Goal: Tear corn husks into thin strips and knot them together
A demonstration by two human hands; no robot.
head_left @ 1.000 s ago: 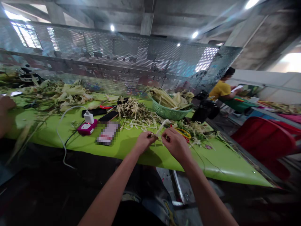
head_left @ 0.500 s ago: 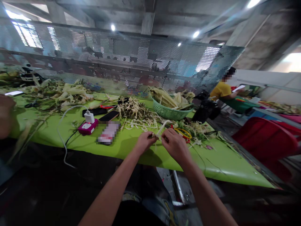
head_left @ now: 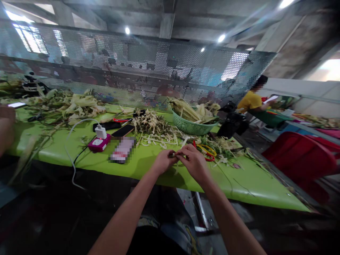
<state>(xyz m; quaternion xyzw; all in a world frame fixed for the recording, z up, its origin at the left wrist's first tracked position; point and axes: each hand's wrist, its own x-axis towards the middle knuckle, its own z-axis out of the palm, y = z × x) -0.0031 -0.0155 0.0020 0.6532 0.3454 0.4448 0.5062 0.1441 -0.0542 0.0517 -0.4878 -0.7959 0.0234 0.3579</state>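
A thin, pale plant strip (head_left: 184, 141) is pinched between the hands, over the smooth green surface (head_left: 145, 159). The left hand (head_left: 163, 162) has thumb and fingers clamped on it; the right hand's (head_left: 193, 161) grip closes there too, fingertips meeting. Beyond lie curled, dry scraps (head_left: 151, 122) and a perforated plastic basket (head_left: 194, 126). The phone's (head_left: 123, 150) screen is blurred.
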